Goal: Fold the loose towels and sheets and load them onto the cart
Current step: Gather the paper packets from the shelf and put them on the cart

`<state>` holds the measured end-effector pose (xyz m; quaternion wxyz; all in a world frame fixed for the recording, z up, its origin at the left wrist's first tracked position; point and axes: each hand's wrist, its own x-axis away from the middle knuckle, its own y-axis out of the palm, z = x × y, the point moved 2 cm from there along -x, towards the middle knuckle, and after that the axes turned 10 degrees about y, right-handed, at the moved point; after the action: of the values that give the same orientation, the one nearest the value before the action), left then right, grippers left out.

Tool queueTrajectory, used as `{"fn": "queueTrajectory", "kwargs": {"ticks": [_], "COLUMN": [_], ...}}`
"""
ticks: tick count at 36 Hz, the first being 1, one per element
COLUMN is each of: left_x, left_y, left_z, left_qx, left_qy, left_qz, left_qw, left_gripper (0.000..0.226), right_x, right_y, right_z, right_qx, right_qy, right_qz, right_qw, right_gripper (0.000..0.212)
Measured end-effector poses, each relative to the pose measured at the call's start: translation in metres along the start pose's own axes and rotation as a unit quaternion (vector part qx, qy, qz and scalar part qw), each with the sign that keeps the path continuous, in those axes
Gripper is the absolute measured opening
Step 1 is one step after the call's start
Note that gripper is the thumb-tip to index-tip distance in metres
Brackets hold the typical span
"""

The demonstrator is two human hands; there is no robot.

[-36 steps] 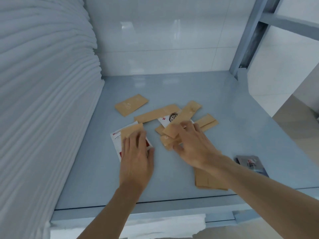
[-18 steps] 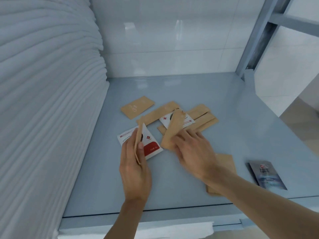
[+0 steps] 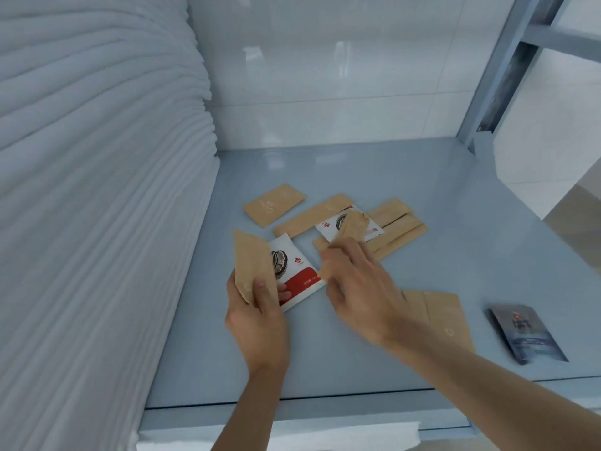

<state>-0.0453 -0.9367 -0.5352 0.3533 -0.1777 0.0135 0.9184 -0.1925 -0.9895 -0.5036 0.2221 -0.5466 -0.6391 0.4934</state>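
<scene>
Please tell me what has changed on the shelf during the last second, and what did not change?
The left hand, which lay flat on a brown packet, has gripped it and lifted it upright off the red and white sachet. The right hand has raised another brown packet from the pile. The shelf, the stacked white linen, the dark packet and the other brown packets stayed in place.

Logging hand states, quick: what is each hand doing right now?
Left hand: holding a tan paper packet.
Right hand: holding another tan packet.

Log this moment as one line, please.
left hand: holds tan packet | right hand: pinches tan packet | shelf: packets scattered
</scene>
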Motion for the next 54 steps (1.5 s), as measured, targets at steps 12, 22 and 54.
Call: {"fn": "queueTrajectory", "kwargs": {"ticks": [12,22,54], "left_x": [-0.009,-0.006,-0.004], "left_y": [-0.004,-0.002,0.002], "left_z": [-0.011,-0.008,-0.001], "left_qx": [-0.034,-0.001,0.021], "left_qy": [-0.06,-0.039,-0.06], "left_qz": [0.073,0.095,0.01], "left_qw": [0.995,0.995,0.998], "left_gripper": [0.028,0.027,0.012], "right_x": [0.002,-0.018,-0.069], "right_y": [0.031,0.026,-0.015], "right_z": [-0.022,-0.022,0.044], "right_qx": [0.048,0.119,-0.132], "right_qy": [-0.063,0.063,0.273], "right_qz": [-0.058,-0.08,0.089], "right_qw": [0.995,0.988,0.949], "right_gripper": [0.037,0.084,0.031]}}
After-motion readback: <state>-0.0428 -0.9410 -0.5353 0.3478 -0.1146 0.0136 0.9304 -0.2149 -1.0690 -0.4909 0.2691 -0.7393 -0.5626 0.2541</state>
